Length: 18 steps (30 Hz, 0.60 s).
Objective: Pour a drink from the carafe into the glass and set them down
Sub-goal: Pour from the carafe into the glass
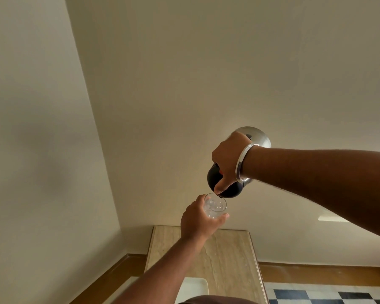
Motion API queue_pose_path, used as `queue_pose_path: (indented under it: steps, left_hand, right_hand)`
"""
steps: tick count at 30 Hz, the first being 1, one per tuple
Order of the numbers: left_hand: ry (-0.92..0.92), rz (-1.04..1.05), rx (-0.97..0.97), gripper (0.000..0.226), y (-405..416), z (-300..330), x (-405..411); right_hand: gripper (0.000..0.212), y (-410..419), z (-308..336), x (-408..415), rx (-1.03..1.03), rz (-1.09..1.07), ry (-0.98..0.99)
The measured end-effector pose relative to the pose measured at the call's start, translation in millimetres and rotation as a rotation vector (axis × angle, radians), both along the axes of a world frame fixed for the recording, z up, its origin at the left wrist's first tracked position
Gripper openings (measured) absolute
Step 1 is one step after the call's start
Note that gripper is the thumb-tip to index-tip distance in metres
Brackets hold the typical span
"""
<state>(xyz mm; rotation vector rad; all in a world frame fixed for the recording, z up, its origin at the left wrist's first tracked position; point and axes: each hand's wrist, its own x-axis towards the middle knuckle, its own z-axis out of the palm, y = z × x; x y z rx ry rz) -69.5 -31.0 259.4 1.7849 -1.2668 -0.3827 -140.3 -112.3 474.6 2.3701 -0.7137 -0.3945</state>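
The carafe sits just right of the frame's centre, tipped steeply so its dark lid end points down toward seven o'clock and its steel base rises toward one o'clock. My right hand is wrapped tight around its handle, thumb pressed down along the black top near the spout. The spout rests right at the rim of the glass, which lies just below it at seven o'clock. My left hand is curled around the glass from its lower left side, fingers closed on the wall, holding it up in the air above the tabletop.

I judge that I am in the pouring step: the glass looks clear with something pale and glinting inside, though I cannot tell how full it is or whether liquid is running. Next I should watch the level, roll the carafe back upright before it nears the rim, then lower both to the stone tabletop at six o'clock.

Counted: one carafe, one glass, two hands, one silver bangle on my right wrist, one white tray at the tabletop's near edge, one checked rug at five o'clock.
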Motion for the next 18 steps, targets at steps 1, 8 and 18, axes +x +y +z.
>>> queue_pose_path:
  steps: [1, 8, 18]
  left_hand:
    - [-0.004, 0.005, 0.007, 0.082, 0, 0, 0]
    - [0.012, 0.022, -0.006, 0.075, 4, -1, 4]
    - [0.151, -0.006, 0.01, 0.068, 11, -25, 14]
  right_hand:
    - [0.071, -1, 0, -1, 0.008, -0.014, -0.005]
    - [0.076, -13, -6, -13, 0.219, -0.202, -0.175]
    - [0.073, -34, -56, -59, 0.744, -0.684, -0.603]
